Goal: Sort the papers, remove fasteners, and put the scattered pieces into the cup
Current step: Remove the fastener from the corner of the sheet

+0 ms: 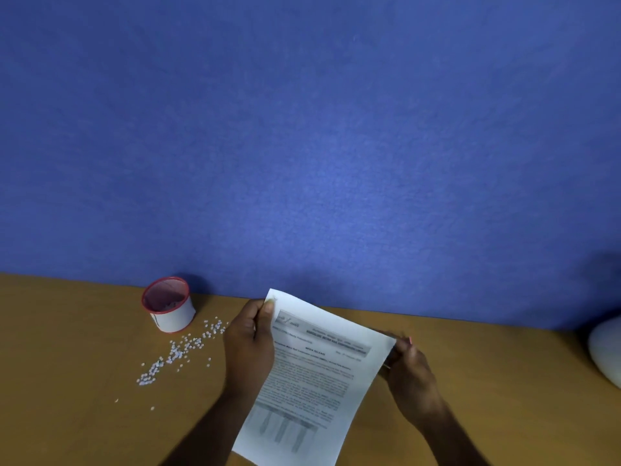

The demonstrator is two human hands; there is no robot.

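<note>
Near centre: printed papers (312, 375) held above the desk (84, 415); left hand (248, 344) pinches the far-left corner w/ thumb on top, right hand (408, 368) grips the right edge, fingers curled behind the sheet. Step in hand is prob. the sorting/fastener check; whether a staple sits at the pinched corner can't be told. Farther left, scattered pieces (181, 351) lie on the desk just near of the red-rimmed cup (168, 304), so the next move likely needs the sheets set down and a hand freed to gather them.

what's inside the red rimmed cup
The cup stands upright on the desk. Through its open top a few small pale bits show at the bottom, like the scattered pieces beside it. Its near wall hides part of the inside, and the view is blurry.
</note>
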